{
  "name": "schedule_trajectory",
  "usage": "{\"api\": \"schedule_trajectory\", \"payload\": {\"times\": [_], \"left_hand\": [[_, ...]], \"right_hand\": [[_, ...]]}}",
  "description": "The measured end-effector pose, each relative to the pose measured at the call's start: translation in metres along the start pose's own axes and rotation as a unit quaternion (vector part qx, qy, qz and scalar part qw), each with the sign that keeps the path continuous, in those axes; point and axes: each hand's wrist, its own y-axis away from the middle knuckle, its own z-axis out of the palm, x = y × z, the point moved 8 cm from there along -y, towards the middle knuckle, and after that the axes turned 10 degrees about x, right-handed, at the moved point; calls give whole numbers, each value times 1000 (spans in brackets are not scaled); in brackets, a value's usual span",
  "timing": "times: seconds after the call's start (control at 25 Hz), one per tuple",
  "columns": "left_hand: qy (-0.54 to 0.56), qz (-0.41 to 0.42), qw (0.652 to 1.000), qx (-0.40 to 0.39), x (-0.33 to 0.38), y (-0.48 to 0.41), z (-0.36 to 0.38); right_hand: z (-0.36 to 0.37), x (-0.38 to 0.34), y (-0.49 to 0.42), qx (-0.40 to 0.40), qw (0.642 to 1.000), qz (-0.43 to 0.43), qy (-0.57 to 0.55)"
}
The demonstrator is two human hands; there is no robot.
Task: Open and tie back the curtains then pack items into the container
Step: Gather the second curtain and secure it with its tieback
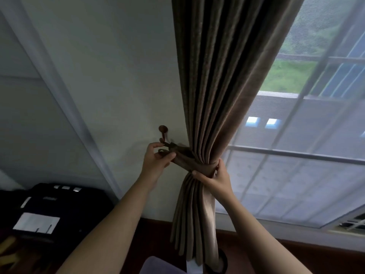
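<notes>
Brown curtain [217,86] gathered into folds beside the window [296,155], cinched by a fabric tieback [189,161]. Left hand [156,159] pinches the tieback's loop end just below the wall hook [163,131]. Right hand [215,178] grips the bundled curtain at the band. Dark suitcase [49,210] low left.

Single head-worn wide-angle view, facing the wall [118,80] and window [300,175], close on the curtain [217,76], frame tilted
</notes>
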Motion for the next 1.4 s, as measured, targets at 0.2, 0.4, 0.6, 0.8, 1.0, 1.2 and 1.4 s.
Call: {"api": "schedule_trajectory", "payload": {"times": [0.2,0.4,0.6,0.8,1.0,1.2,1.4], "left_hand": [[23,35,987,157,-1,-19,-3],[-91,133,962,220,14,-17,-7],[-220,216,925,223,28,-29,-2],[-239,97,947,193,-2,-35,-3],[-180,4,968,176,-8,-44,-2],[43,-247,958,138,-31,-51,-1],[333,-275,897,98,-35,-58,13]], "right_hand": [[8,-8,-3,-18,1000,-11,-4],[9,-20,-2,-35,999,-14,9],[6,-28,-1,-68,997,-20,27],[7,-25,4,-96,994,-5,43],[4,-27,8,-113,992,2,61],[6,-30,9,-112,991,2,74],[1,-25,16,-135,986,29,97]]}}
